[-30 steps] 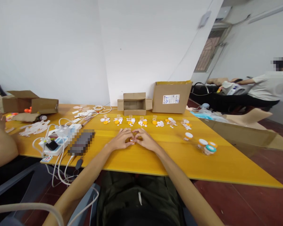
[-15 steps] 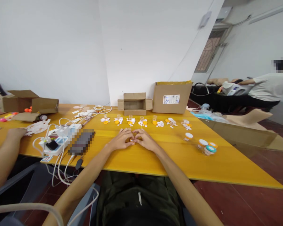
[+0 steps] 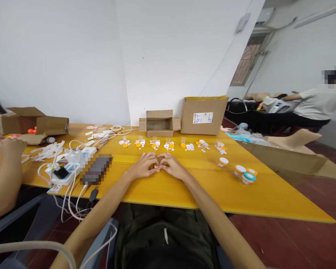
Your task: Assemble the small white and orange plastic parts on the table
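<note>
My left hand [image 3: 141,167] and my right hand [image 3: 174,167] rest side by side on the yellow table [image 3: 201,190], fingertips touching each other. Both sets of fingers pinch a small white and orange piece [image 3: 157,166], mostly hidden by the fingers. Just beyond my hands lies a row of small clear vials with orange and white caps [image 3: 155,143], apart from both hands.
Three small lidded jars [image 3: 245,175] stand to the right. An open small cardboard box [image 3: 159,124] and a larger box [image 3: 204,116] sit at the back. A power strip with white cables [image 3: 64,172] lies left. A co-worker's arm [image 3: 4,175] reaches in at far left; another person sits far right.
My hands stay together in the same spot. The co-worker's hand at far left has shifted over the table's left end.
</note>
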A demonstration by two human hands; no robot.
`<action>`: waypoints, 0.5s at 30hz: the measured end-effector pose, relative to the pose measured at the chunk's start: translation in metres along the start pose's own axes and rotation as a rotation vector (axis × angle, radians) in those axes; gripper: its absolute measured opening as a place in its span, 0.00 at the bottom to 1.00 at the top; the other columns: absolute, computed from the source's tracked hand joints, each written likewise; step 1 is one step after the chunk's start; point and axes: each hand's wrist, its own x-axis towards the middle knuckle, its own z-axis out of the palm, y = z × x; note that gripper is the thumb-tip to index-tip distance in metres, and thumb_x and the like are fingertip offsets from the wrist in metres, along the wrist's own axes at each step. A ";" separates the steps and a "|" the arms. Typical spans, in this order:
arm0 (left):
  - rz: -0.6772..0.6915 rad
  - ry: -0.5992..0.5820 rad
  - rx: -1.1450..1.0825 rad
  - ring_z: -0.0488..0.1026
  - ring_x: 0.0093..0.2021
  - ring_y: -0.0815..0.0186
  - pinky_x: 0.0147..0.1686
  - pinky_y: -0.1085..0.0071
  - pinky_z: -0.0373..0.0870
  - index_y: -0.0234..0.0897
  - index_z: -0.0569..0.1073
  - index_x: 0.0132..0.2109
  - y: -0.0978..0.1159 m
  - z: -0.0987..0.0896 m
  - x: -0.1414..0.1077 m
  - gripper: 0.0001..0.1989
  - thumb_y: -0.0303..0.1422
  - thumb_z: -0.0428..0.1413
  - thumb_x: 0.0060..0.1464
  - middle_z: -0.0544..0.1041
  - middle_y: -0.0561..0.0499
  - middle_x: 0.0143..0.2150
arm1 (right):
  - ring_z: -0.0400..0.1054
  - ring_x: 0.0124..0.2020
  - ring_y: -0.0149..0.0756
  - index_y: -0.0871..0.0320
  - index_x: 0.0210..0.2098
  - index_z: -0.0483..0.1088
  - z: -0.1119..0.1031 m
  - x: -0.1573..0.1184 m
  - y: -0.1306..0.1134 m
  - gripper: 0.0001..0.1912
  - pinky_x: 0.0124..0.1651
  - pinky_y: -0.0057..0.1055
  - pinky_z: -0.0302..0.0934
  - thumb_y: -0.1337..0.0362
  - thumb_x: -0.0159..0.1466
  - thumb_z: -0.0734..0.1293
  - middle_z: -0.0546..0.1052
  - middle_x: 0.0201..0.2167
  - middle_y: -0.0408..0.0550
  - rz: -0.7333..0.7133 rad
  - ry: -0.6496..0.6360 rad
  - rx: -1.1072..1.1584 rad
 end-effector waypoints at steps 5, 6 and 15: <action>0.004 0.002 0.006 0.67 0.52 0.57 0.54 0.60 0.59 0.41 0.73 0.39 0.000 0.000 0.000 0.06 0.38 0.57 0.62 0.77 0.49 0.44 | 0.71 0.53 0.43 0.54 0.29 0.76 -0.001 0.000 -0.002 0.07 0.58 0.45 0.64 0.72 0.61 0.72 0.76 0.50 0.49 -0.005 0.001 -0.023; 0.004 0.003 0.007 0.67 0.52 0.57 0.54 0.60 0.59 0.41 0.73 0.39 0.000 0.000 0.000 0.06 0.38 0.57 0.62 0.77 0.49 0.44 | 0.71 0.53 0.43 0.54 0.30 0.76 -0.001 0.000 -0.002 0.07 0.58 0.45 0.64 0.72 0.61 0.72 0.76 0.50 0.49 -0.007 0.001 -0.030; 0.018 0.016 0.007 0.67 0.54 0.56 0.54 0.60 0.59 0.41 0.73 0.39 -0.001 0.000 0.000 0.07 0.39 0.57 0.63 0.77 0.49 0.44 | 0.71 0.52 0.43 0.54 0.29 0.76 0.001 0.000 -0.001 0.08 0.57 0.45 0.64 0.72 0.62 0.71 0.77 0.49 0.50 -0.021 0.008 -0.038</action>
